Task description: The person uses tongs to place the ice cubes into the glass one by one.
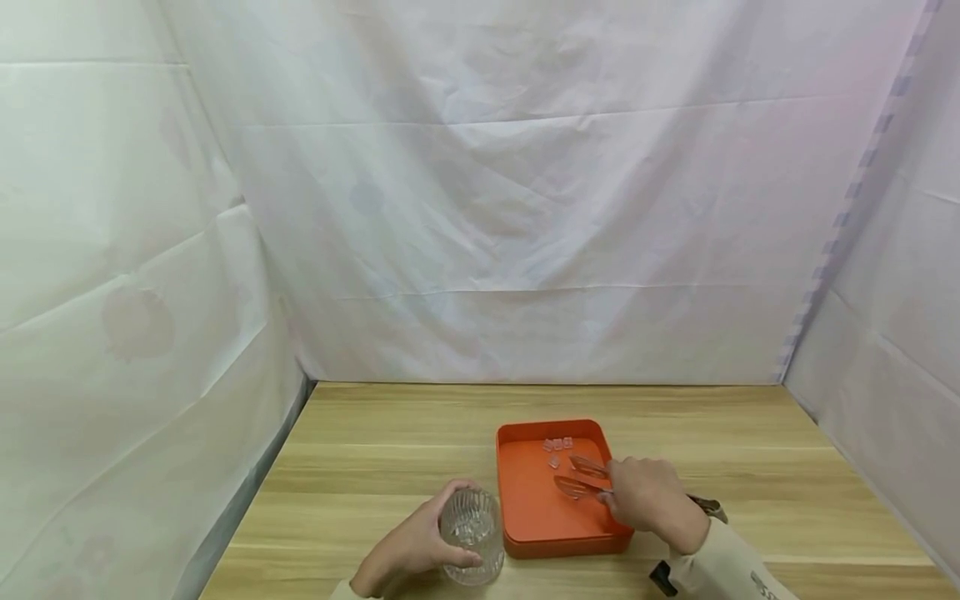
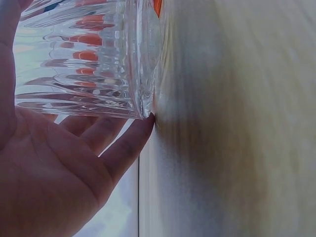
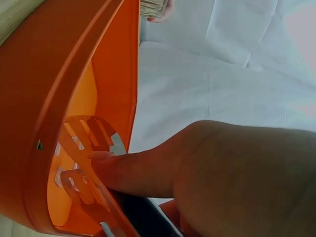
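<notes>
My left hand [image 1: 420, 537] grips a clear ribbed glass [image 1: 474, 533], which stands on the table left of a shallow orange tray [image 1: 525, 500]. In the left wrist view, the fingers of that hand [image 2: 54, 170] curve round the glass [image 2: 89, 64], one fingertip by its base. Clear pieces lie in the glass. My right hand [image 1: 648, 492] holds orange-red tongs [image 1: 588, 487] over the tray's right side, their slotted heads apart. Several clear ice cubes [image 1: 557, 444] lie towards the tray's back. In the right wrist view, the thumb presses along the tongs [image 3: 89, 136], near clear cubes.
The wooden table [image 1: 375, 442] carries the tray near its front edge. White cloth [image 1: 525, 208] hangs behind the table and along both sides. The tray's raised wall [image 3: 74, 84] runs close by the right hand.
</notes>
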Tool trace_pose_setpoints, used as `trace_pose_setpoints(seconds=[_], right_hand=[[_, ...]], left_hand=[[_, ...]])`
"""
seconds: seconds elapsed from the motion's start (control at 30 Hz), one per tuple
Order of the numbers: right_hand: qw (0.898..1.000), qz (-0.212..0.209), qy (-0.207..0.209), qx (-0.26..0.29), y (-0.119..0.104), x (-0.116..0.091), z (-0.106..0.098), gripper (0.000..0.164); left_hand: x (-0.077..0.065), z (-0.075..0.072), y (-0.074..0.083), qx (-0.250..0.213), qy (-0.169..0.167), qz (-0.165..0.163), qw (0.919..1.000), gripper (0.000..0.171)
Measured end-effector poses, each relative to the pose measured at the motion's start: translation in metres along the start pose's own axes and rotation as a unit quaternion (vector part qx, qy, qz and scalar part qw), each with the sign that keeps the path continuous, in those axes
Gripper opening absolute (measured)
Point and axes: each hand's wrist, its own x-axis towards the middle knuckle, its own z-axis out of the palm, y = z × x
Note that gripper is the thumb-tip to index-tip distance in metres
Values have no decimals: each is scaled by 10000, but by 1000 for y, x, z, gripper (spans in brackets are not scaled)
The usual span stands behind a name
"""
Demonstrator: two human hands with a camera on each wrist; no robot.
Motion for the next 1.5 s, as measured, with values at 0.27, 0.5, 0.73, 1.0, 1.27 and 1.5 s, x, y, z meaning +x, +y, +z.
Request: trace_pose_setpoints(seconds=[0.27,0.5,0.73,1.0,1.27,1.5], right_hand=[[10000,45,17,-56,-1,0,2,28],[9999,130,26,-82,-3,0,1,25],[9998,47,180,-121,-3,-1,2,21],[9990,-119,310,-299,-4,-1,6,16],[9981,-270,422,-356,-3,-1,9,15],[9972,-277,563,-416,1,1,15,16]], left_hand=[[1,0,-1,-78,-38,-60,9999,88],[2,0,-4,-69,-81,-54,9999,87],[3,-2,-2,-65,-94,15,9999,87],[4,-2,-2,-63,-131,60,9999,86],[4,-2,-4,-14,-148,-30,9999,88],[5,-3,-4,-18,-160,28,9999,89]])
